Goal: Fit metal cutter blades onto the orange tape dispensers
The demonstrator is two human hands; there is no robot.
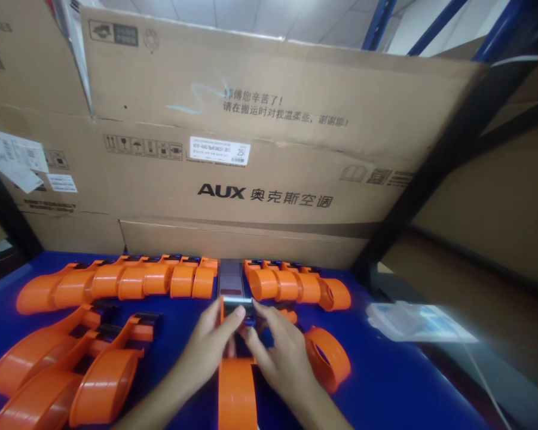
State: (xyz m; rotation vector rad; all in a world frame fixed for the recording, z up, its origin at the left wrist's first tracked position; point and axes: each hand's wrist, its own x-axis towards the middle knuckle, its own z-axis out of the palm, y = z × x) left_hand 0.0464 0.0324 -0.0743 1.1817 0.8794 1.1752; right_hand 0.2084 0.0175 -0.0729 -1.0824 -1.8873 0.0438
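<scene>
My left hand point(210, 343) and my right hand point(280, 352) meet at the middle of a blue table point(385, 382). Both hands have fingers pinched on the dark front end of an orange tape dispenser point(237, 388) that lies lengthwise towards me. The left thumb presses on its top near a small dark metal part. Just beyond the fingertips stands a dark grey block point(231, 279). An orange ring-shaped dispenser part point(329, 355) lies right beside my right hand.
A row of orange dispensers point(125, 280) runs along the back left, another row point(296, 285) at the back right. More orange dispensers point(67, 364) lie at the near left. A clear plastic packet point(407, 322) lies at the right. Large cardboard boxes point(251, 149) stand behind.
</scene>
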